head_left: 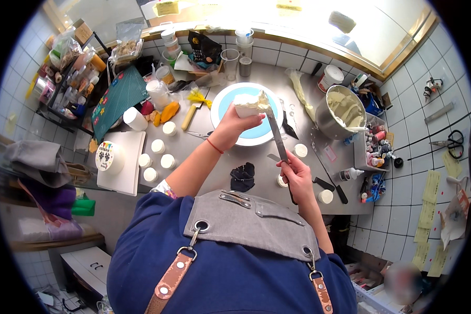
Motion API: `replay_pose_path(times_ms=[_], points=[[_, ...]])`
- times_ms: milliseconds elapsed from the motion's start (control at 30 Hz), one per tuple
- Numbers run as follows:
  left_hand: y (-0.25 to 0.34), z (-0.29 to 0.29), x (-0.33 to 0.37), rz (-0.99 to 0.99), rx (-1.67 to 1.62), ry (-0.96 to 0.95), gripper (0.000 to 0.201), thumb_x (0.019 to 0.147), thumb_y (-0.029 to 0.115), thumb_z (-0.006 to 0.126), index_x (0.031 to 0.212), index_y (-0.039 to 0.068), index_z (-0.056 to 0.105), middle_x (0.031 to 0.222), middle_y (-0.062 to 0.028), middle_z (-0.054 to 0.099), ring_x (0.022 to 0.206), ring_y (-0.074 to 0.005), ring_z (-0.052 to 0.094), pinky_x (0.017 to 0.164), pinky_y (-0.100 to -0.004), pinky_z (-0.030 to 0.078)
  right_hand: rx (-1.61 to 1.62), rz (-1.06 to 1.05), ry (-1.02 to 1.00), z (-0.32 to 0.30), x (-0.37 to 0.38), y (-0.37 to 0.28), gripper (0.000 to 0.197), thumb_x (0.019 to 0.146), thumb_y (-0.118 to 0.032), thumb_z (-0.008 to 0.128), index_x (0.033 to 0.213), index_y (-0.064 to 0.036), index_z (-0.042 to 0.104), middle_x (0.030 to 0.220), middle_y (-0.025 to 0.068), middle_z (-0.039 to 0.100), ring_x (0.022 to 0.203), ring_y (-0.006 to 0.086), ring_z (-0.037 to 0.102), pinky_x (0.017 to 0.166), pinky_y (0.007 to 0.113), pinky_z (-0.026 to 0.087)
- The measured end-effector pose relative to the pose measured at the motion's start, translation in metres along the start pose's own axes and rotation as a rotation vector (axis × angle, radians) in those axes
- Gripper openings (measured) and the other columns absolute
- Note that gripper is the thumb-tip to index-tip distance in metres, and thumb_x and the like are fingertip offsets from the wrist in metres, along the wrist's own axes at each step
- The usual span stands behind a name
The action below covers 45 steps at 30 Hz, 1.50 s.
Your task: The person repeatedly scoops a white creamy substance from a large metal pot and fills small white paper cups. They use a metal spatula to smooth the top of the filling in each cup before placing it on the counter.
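My left hand (231, 129) is closed round a small white cup-like piece (247, 111) with pale cream heaped on top. It is held over a round turntable (239, 137) with a light blue centre and white rim. My right hand (296, 175) grips a long icing spatula (276, 131). The blade's upper end, smeared with cream, touches the cream at the piece's right side. A short flat metal piece (273, 157) juts out to the left of my right hand; I cannot tell whether it is held too.
A steel bowl of cream (325, 118) stands right of the turntable. Several small white tubs (167, 161) sit at left, near a decorated white cake (110, 158) on a white board (133, 172). A crumpled black cloth (242, 177) lies in front. Knives (341, 194) and bottles (349, 174) are at right.
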<state>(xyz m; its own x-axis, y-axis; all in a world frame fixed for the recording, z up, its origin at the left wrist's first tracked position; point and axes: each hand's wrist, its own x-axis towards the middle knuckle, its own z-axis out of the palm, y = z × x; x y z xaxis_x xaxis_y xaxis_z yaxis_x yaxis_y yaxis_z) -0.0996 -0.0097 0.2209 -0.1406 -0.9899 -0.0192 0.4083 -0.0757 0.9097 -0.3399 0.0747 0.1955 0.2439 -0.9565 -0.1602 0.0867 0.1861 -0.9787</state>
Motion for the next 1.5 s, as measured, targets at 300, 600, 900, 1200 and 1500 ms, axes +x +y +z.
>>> replay_pose_path(times_ms=[300,600,900,1200,1500], points=[[0.006,-0.01,-0.003,-0.16,-0.333,-0.149,0.054,0.09,-0.002,0.053,0.141,0.003,0.035,0.136,-0.0124,0.048,0.122,-0.0231,0.053,0.104,-0.0414,0.048,0.063,0.032,-0.002,-0.001,0.004,0.001,0.044,0.096,-0.004,0.057,0.139,-0.0084,0.053,0.093,0.0024,0.064,0.068,0.0045,0.05,0.052,0.019,0.04],[-0.001,-0.015,0.003,0.01,0.166,-0.038,0.055,0.095,0.014,0.06,0.142,0.003,0.034,0.134,-0.0093,0.051,0.121,-0.0173,0.052,0.106,-0.0336,0.042,0.119,0.075,-0.035,-0.004,0.006,-0.002,0.045,0.096,-0.003,0.056,0.141,-0.0066,0.051,0.094,0.0046,0.063,0.069,0.0051,0.051,0.052,0.019,0.041],[-0.008,-0.024,0.015,0.101,0.134,0.02,0.051,0.092,0.017,0.068,0.134,0.002,0.042,0.125,-0.0077,0.057,0.114,-0.0143,0.055,0.098,-0.0301,0.045,0.399,0.187,-0.171,-0.015,-0.005,-0.018,0.043,0.095,-0.002,0.055,0.138,-0.0029,0.052,0.097,0.0113,0.064,0.07,0.0115,0.055,0.054,0.023,0.043],[0.001,-0.014,0.005,-0.037,-0.419,-0.293,0.053,0.101,0.02,0.052,0.144,-0.003,0.032,0.138,-0.0161,0.047,0.13,-0.03,0.049,0.112,-0.0416,0.039,0.38,0.018,0.182,-0.106,0.041,-0.004,0.037,0.098,-0.009,0.053,0.135,-0.0049,0.051,0.098,0.0083,0.064,0.073,0.0108,0.058,0.055,0.023,0.045],[0.003,-0.005,0.014,-0.137,-0.601,-0.554,0.081,0.093,0.045,0.061,0.149,0.001,0.024,0.144,-0.0152,0.046,0.129,-0.0266,0.051,0.112,-0.048,0.039,-1.52,0.0,0.796,-0.197,0.125,0.051,0.06,0.088,-0.002,0.049,0.146,-0.0138,0.043,0.107,0.0196,0.052,0.099,0.0373,0.058,0.08,0.043,0.053]])
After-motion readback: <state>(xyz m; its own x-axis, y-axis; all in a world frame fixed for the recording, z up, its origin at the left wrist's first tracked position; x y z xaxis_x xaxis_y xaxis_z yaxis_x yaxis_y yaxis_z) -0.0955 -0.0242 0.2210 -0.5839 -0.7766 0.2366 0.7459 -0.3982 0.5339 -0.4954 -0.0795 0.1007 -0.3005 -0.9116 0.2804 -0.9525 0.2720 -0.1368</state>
